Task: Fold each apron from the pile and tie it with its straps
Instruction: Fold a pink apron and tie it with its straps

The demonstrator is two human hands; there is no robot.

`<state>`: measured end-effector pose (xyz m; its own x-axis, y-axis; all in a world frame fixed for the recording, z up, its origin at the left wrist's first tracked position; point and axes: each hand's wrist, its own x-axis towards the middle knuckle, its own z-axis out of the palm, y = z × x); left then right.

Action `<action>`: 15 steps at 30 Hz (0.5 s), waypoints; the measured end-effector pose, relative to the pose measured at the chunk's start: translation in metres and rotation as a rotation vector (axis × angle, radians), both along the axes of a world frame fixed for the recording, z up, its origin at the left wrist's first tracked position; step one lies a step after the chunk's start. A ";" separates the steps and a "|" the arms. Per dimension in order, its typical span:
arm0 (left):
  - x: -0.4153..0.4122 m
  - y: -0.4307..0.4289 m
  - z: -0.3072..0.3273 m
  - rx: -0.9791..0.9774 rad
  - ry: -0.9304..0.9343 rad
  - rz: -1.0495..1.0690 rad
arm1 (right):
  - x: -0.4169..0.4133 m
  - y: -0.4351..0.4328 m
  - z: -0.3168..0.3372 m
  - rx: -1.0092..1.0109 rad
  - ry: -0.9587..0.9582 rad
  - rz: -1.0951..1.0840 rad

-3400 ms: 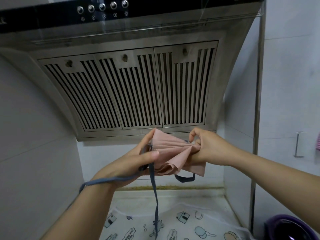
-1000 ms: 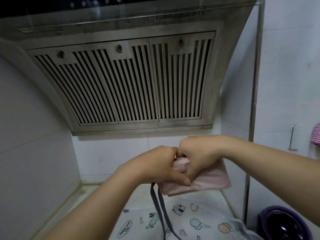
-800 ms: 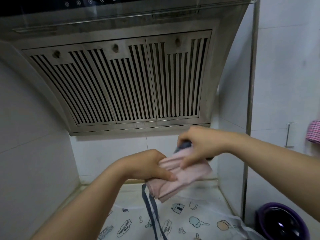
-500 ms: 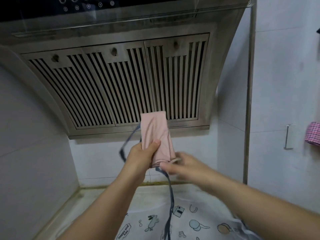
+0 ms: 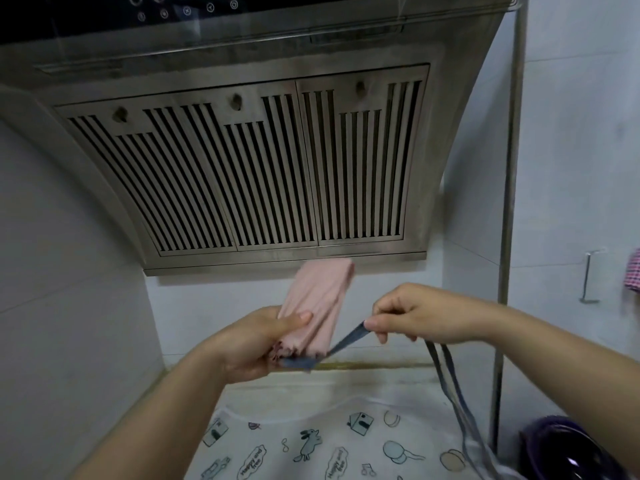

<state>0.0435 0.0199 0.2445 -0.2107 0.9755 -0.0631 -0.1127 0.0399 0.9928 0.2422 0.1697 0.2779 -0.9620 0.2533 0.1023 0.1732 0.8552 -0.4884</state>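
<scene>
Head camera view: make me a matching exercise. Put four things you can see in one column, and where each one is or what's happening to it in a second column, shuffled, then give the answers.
Things
1. pink apron
2. grey-blue strap
3. purple bowl
4. checked cloth

Places or states
A. at the right edge of the view, by the wall
B. pinched by the right hand, stretched taut
C. folded, gripped near its lower end by the left hand
D. in the bottom right corner

Pairs: 1-C, 2-B, 3-D, 4-A

above: range hood (image 5: 242, 174) low | right: pipe (image 5: 507, 202) | below: seemingly open gap over patterned cloth (image 5: 322, 420)
</scene>
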 end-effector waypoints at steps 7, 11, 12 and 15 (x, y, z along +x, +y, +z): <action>0.017 0.003 0.015 -0.253 0.904 -0.220 | 0.002 -0.006 0.040 0.279 -0.088 0.014; 0.044 0.001 0.026 -0.294 1.177 -0.355 | -0.001 -0.006 0.036 0.227 -0.077 0.065; 0.049 -0.001 0.028 -0.298 1.218 -0.387 | -0.001 -0.005 0.034 0.189 -0.061 0.085; 0.064 -0.007 0.034 -0.256 1.307 -0.481 | -0.003 -0.006 0.028 0.040 -0.039 0.161</action>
<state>0.1078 0.0130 0.2787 0.0909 0.9593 -0.2675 0.9442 0.0024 0.3294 0.2393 0.1635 0.3058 -0.9932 0.0919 0.0709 0.0505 0.8921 -0.4490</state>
